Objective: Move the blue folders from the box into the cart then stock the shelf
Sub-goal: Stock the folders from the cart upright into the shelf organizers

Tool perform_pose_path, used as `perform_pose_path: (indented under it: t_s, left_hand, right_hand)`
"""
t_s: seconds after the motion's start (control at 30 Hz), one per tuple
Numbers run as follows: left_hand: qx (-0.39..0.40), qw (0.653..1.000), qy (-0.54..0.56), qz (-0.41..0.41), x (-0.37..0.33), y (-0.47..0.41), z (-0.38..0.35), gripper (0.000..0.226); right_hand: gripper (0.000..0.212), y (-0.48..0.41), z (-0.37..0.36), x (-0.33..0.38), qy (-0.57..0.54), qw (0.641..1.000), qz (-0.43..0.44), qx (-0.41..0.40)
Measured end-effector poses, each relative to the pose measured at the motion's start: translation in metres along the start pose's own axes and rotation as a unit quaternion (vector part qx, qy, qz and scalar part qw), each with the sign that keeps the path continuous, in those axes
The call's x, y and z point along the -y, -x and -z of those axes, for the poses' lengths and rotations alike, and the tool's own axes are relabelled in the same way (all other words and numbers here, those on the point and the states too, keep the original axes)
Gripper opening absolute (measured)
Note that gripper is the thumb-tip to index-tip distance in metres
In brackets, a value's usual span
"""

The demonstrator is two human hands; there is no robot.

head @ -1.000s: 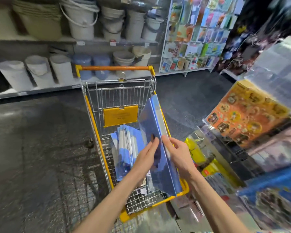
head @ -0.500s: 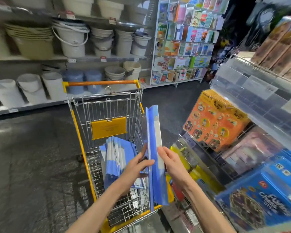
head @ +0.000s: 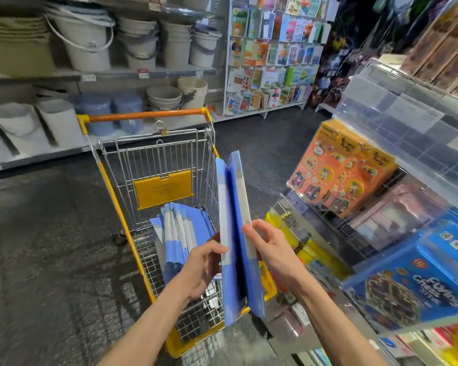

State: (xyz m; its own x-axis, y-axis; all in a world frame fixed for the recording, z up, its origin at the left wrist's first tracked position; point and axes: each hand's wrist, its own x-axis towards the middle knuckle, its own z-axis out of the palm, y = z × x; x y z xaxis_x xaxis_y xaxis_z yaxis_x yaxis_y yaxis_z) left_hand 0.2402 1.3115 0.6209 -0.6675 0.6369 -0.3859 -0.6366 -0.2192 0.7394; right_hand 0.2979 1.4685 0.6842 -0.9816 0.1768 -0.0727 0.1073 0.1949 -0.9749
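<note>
Cart (head: 169,157): wire basket, yellow frame, orange handle at its far end, standing on dark floor.

Held folders (head: 233,196): two blue folders with white spine strips, upright and seen edge-on, over the cart's near right corner. Their lower ends reach down to the cart's near rim, and their tops part slightly in a narrow V.

Left hand (head: 201,268): on the side of the held folders facing into the cart. The thumb lies on the near face and the fingers are curled behind, clamped on the left folder.

Right hand (head: 273,252): on the side facing away from the cart. The fingers are bent together and pinch the right folder's edge.

Loose folders (head: 180,233): a fanned bundle of blue folders inside the cart, leaning toward its far wall below the yellow plate.

Shelf (head: 397,109): clear-fronted tiers to the right of the cart.

Sticker packs (head: 339,175): orange, on the shelf tier nearest the cart's right side.

Game box (head: 418,283): blue, on the shelf, right of the cart's near end.

Buckets (head: 87,40): white and beige, on racks beyond the cart's handle.

Card rack (head: 273,48): beyond the cart, to the right of its handle.
</note>
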Motion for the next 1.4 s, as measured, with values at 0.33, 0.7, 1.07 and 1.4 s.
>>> perform_pose_path:
  t_s: [0.33, 0.7, 1.07, 1.4]
  left_hand:
    - [0.138, 0.955, -0.261, -0.018, -0.013, 0.018, -0.053, 0.069]
    - [0.21, 0.822, -0.521, -0.091, -0.026, 0.068, -0.166, 0.087]
    - [-0.123, 0.876, -0.322, -0.337, 0.039, 0.118, -0.305, 0.109]
    - [0.043, 0.918, -0.184, -0.349, 0.042, 0.148, -0.501, 0.05]
  right_hand:
    - [0.042, 0.028, 0.018, 0.018, -0.047, 0.996, -0.038, -0.068]
    - [0.015, 0.121, 0.105, 0.067, 0.115, 0.96, 0.085, -0.239]
    - [0.027, 0.305, 0.234, 0.12, 0.101, 0.916, 0.219, -0.321]
    - [0.029, 0.468, 0.355, 0.184, 0.084, 0.857, 0.266, -0.434]
